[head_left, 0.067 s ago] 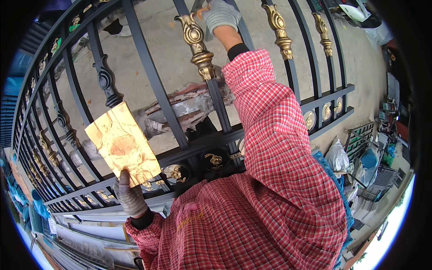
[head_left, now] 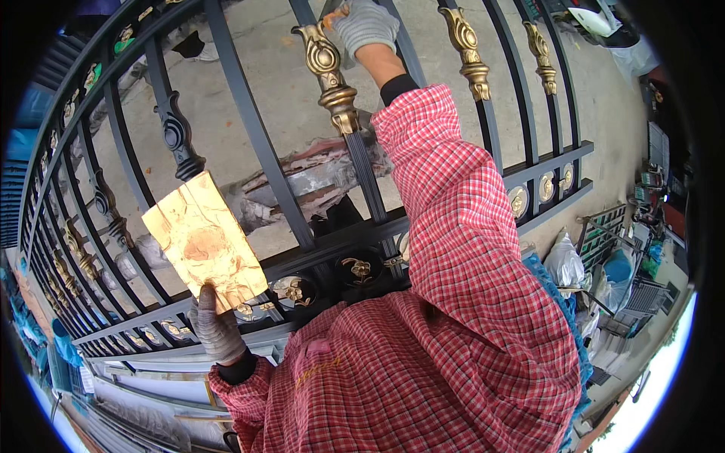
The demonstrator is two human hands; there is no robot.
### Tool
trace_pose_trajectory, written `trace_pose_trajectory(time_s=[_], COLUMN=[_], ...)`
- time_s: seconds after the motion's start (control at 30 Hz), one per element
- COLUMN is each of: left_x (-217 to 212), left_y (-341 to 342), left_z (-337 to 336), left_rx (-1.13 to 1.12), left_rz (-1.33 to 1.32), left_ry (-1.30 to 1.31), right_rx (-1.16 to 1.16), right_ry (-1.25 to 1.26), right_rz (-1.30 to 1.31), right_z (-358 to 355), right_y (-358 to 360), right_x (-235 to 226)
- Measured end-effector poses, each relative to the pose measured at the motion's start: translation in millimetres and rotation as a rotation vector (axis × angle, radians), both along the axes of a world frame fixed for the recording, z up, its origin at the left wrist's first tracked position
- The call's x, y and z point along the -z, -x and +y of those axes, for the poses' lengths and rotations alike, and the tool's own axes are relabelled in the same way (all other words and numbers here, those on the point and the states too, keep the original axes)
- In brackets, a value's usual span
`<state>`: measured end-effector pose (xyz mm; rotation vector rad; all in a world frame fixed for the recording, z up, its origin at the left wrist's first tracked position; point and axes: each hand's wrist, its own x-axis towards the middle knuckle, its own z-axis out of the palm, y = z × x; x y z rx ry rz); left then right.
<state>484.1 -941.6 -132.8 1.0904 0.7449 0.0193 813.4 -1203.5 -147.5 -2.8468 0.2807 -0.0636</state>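
My left hand (head_left: pixel 217 328), in a grey glove, grips a flat rectangular piece (head_left: pixel 204 240) by its lower edge. Its face is shiny gold and creased, with a darker round smear in the middle. My gloved right hand (head_left: pixel 368 29) reaches to the far side, its fingers closed on a small orange-brown piece (head_left: pixel 336 15), too small to name. That hand is beside a bar of the black metal fence panel (head_left: pixel 264 140), close above a gold-coloured ornament (head_left: pixel 325 68). Left of it, a black ornament (head_left: pixel 177 134) shows only slight gold.
Gold flower medallions (head_left: pixel 361 270) line the near rail. Beneath the bars lie a concrete floor (head_left: pixel 483 128) and broken reddish rubble (head_left: pixel 310 181). Long metal lengths (head_left: pixel 143 400) are stacked at the lower left. Bags (head_left: pixel 565 260) and a blue bucket (head_left: pixel 619 266) stand at the right.
My right hand has shifted slightly to the left, toward the ornamented bar. My left hand and the gold piece have barely moved.
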Motion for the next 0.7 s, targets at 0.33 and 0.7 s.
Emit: trace_pose_trajectory(time_s=[0.33, 0.7], left_x=[8.2, 7.5], left_y=[4.7, 7.0], left_z=[6.7, 8.6], left_rx=[-0.032, -0.083], left_rz=[-0.016, 0.016], left_ry=[0.029, 0.142], right_rx=[-0.136, -0.420], right_ry=[-0.245, -0.143], right_rz=[-0.121, -0.110], right_z=[-7.8, -9.4], right_y=[16.7, 4.4], right_x=[10.9, 33.5])
